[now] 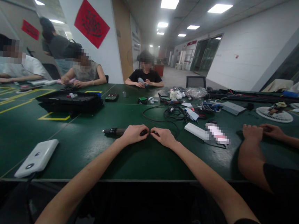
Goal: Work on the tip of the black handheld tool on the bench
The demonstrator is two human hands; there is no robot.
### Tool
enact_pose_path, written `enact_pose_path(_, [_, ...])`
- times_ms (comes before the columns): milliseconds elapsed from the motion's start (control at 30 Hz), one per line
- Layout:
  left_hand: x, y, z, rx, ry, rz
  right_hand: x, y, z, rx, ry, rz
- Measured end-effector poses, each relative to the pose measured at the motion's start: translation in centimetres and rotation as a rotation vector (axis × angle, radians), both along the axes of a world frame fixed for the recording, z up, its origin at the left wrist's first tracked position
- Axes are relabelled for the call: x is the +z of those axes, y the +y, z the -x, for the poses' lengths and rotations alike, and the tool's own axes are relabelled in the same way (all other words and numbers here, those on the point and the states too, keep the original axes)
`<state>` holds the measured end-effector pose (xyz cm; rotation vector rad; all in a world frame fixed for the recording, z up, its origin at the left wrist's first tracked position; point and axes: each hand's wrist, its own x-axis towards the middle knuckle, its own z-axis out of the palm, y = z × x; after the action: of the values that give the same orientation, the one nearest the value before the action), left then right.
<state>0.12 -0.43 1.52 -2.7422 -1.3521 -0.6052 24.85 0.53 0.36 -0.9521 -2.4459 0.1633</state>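
Hands first, since the head camera is the only view here: both of the person's arms stretch out over the dark green table top (88, 148) and meet in the middle. The left hand (133, 134) has its fingers curled tight around the rear end of a slim dark cylindrical power screwdriver (112, 131), which lies flat on the table with its metal tip poking out to the left of those fingers. Looks like the tool is laid down and gripped that way so it stays steady while the other hand works at its back end. The right hand (164, 137) sits knuckle to knuckle with the left, fingers pinched narrow on something small and dark right between the two hands; too small to say what it is, maybe the tool's cord or cap.

Just beyond the right fingers there's a white oblong plastic case (195, 130), and further back a tangle of black cable (175, 112). Well to the left of the left fingers, near the table edge, lies a white flat rounded device (37, 158). A black open tool bag (70, 101) sits further back on the left. A co-worker's hands (257, 131) rest on the table well off to the right, and other people sit along the far side.
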Motion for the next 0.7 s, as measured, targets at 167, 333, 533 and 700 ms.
enact_pose_path(167, [0.06,-0.01,-0.01,0.009,-0.012,0.018,-0.17,0.08,0.05,-0.015,-0.007,-0.008])
enact_pose_path(333, [0.29,-0.09,0.11,-0.055,0.0,0.013,-0.18,0.02,-0.01,-0.013,-0.002,-0.008])
enact_pose_path(533, [0.0,0.09,0.15,-0.001,-0.03,0.01,-0.11,-0.02,0.02,-0.015,0.003,-0.005])
enact_pose_path(700, [0.03,0.19,0.28,-0.026,-0.026,0.026,-0.06,-0.03,0.0,-0.017,-0.005,-0.002])
